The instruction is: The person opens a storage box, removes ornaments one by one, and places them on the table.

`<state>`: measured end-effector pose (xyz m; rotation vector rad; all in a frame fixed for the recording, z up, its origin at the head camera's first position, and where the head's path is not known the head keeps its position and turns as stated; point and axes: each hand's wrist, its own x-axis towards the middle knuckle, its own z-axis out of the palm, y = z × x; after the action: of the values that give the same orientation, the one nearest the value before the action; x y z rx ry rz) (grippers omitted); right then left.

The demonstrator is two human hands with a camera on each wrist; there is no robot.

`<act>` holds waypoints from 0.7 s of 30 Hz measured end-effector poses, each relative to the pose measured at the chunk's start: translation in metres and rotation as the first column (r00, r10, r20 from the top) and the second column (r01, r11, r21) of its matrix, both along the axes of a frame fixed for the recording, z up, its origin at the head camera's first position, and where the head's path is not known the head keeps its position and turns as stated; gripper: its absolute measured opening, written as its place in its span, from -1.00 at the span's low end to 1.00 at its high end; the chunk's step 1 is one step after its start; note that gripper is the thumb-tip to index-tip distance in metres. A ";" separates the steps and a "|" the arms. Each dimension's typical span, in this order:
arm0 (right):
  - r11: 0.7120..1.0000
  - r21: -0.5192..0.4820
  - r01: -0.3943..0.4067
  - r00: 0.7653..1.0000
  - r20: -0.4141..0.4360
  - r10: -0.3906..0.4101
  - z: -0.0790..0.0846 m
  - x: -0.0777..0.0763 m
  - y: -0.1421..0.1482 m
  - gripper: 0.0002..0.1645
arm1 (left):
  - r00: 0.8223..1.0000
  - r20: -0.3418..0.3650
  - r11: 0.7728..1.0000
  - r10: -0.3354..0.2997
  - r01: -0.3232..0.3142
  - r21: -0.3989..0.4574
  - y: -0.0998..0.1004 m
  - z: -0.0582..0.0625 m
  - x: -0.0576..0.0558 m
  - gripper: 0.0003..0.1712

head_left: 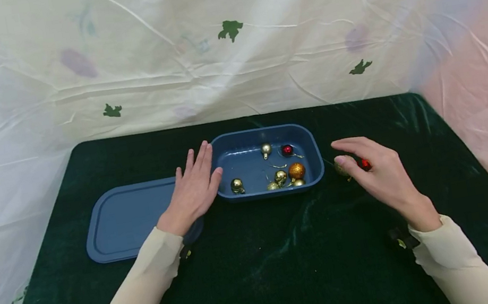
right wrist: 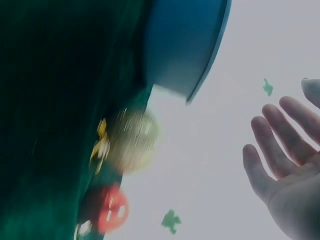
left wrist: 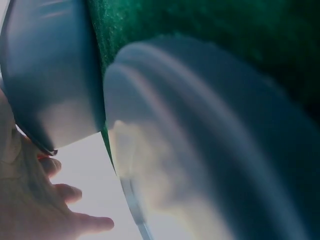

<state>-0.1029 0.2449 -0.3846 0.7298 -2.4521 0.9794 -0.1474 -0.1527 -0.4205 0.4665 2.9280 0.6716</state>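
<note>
A blue rectangular box (head_left: 251, 195) stands on the table with several small Christmas baubles inside. My left hand (head_left: 195, 186) lies at its left end, fingers straight and thumb right at the rim. To the right of the box, my right hand (head_left: 380, 172) hovers with loosely bent fingers and nothing between them. Below that hand, a gold bauble (right wrist: 132, 142) and a red bauble (right wrist: 114, 209) rest on the cloth; in the head view the hand partly covers both. Within the box are an orange bauble (head_left: 296, 170), a dark red one (head_left: 287, 150) and several gold ones.
A flat blue lid (head_left: 124, 220) lies left of the box, partly under my left forearm. Dark green cloth (head_left: 282, 264) covers the table. White patterned fabric (head_left: 169, 51) hangs behind it and at the sides.
</note>
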 end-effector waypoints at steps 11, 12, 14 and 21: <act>0.983 0.018 -0.184 0.980 0.085 0.182 0.001 -0.008 -0.061 -0.59 | 0.999 0.040 1.000 0.023 -0.023 0.003 0.003 -0.003 0.000 -0.22; 0.982 0.026 -0.189 0.978 0.095 0.185 0.001 -0.010 -0.066 -0.60 | 0.999 0.043 1.000 0.025 -0.025 0.002 0.003 -0.003 0.000 -0.22; 0.979 0.046 -0.200 0.975 0.112 0.194 0.002 -0.014 -0.075 -0.60 | 0.999 0.046 1.000 0.027 -0.027 0.002 0.004 -0.003 0.000 -0.22; 0.952 0.144 -0.269 0.951 0.196 0.238 0.004 -0.030 -0.104 -0.50 | 0.999 0.039 1.000 0.024 -0.024 0.001 0.005 -0.004 0.000 -0.24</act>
<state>-0.1328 0.1413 -0.3808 1.0822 -2.6679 0.9718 -0.1476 -0.1479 -0.4243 0.4142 2.9016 0.6772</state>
